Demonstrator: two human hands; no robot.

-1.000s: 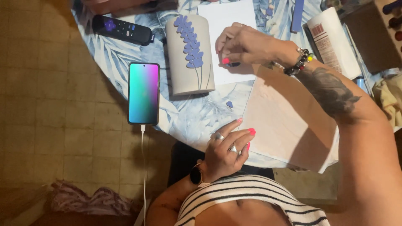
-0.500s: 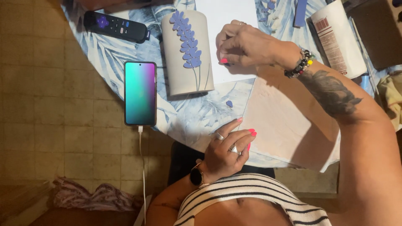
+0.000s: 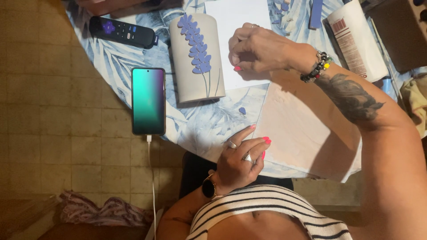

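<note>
Your right hand (image 3: 255, 49) is curling at the upper middle of the frame, fingertips pinched narrowly together over a white sheet (image 3: 235, 26); whether anything small is sitting between those fingertips cannot be told; a beaded bracelet (image 3: 316, 66) is circling that wrist. Just to the left of the hand, a cream clay cylinder (image 3: 195, 58) is lying on the surface (image 3: 200, 124), carrying a raised purple flower sprig (image 3: 195, 44) along its side; the hand is near it but not touching it. A single small purple clay bit (image 3: 242, 110) is resting on the leaf-patterned cloth below the cylinder, apart from both hands.

Your left hand (image 3: 242, 158) is resting at the lower middle, fingers loosely spread and holding nothing, fingertips touching the near edge of the surface beside a pale pinkish board (image 3: 302, 129); rings are showing on the fingers and a dark watch (image 3: 208, 187) is sitting on the wrist.

Further left, a phone (image 3: 148, 101) with a glowing teal-to-purple screen is lying flat, a white cable (image 3: 152, 178) hanging from its lower end; a black remote (image 3: 122, 32) is lying at the upper left; a rolled printed paper (image 3: 358, 40) is sitting at the upper right.
</note>
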